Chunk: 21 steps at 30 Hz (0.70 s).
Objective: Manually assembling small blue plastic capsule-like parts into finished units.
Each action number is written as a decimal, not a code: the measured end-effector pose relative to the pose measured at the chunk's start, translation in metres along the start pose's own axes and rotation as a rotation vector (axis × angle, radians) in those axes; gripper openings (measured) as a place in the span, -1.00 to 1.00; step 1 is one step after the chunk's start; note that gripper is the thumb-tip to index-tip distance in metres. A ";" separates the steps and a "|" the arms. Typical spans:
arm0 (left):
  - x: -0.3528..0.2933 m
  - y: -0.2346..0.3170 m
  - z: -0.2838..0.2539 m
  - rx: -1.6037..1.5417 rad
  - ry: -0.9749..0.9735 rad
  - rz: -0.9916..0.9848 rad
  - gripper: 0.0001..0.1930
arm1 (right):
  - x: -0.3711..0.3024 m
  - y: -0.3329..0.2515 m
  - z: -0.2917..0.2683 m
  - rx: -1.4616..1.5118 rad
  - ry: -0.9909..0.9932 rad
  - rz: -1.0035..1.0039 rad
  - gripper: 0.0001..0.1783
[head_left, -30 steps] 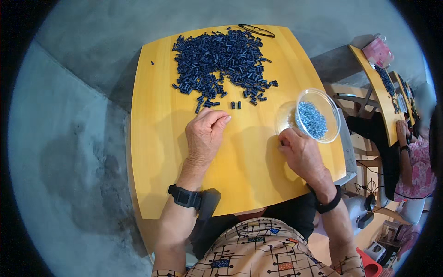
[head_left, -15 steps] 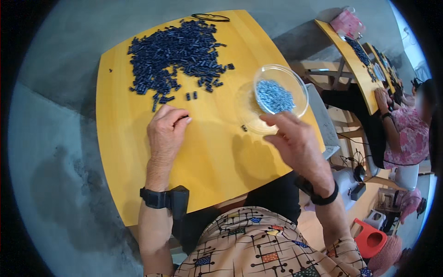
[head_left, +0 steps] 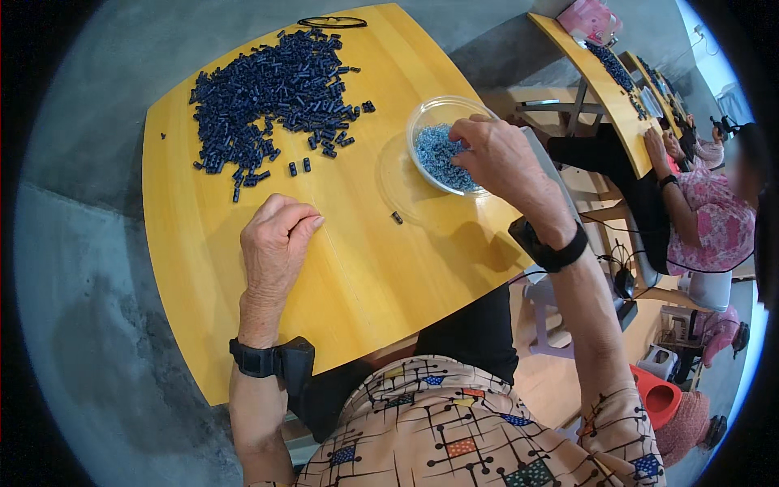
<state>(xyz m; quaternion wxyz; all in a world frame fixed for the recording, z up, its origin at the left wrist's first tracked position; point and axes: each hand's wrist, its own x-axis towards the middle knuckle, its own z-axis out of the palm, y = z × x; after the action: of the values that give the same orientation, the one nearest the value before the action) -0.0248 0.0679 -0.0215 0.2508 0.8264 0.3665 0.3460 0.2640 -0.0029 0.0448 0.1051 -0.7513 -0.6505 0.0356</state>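
My left hand [head_left: 276,237] is closed in a pinch above the yellow table [head_left: 357,280], left of centre. A small dark plastic piece showed between its thumb and finger a moment ago; the fingers now hide it. My right hand [head_left: 499,154] reaches over the rim of a clear round bowl [head_left: 412,122], thumb and forefinger apart just at the small silvery metal parts [head_left: 438,154], which look like screws. A single dark piece [head_left: 397,217] lies on the table between my hands. Two more dark pieces [head_left: 299,166] stand near the big heap [head_left: 268,97].
Black-framed glasses [head_left: 333,23] lie at the table's far edge. A tiny dark bit [head_left: 163,136] is at the left. To the right, another person in a pink patterned top [head_left: 706,219] works at a second table [head_left: 600,81]. A red stool [head_left: 656,398] stands at lower right.
My right hand has moved up and right, from the bowl's near edge to over the metal parts. My left hand stays pinched. The whole view has shifted a little.
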 end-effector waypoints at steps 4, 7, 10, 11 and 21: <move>0.002 0.005 -0.001 -0.016 -0.030 0.012 -0.89 | 0.004 0.007 0.006 0.047 0.033 -0.007 -0.85; 0.002 0.008 -0.004 -0.024 -0.072 -0.025 -0.88 | 0.005 0.009 0.008 0.145 0.030 0.001 -0.92; 0.004 0.009 -0.005 -0.010 -0.099 0.006 -0.87 | 0.003 0.011 0.008 0.146 0.063 -0.011 -0.92; 0.003 0.009 -0.006 -0.010 -0.098 0.005 -0.87 | 0.003 0.007 0.007 0.186 0.084 -0.014 -0.92; 0.003 0.009 -0.004 -0.057 -0.044 0.017 -0.90 | 0.011 0.005 0.016 0.153 0.039 -0.111 -0.90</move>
<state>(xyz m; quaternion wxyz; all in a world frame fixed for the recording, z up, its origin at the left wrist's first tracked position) -0.0225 0.0651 -0.0123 0.2792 0.8294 0.3441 0.3402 0.2673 0.0095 0.0295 0.1766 -0.7044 -0.6844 0.0649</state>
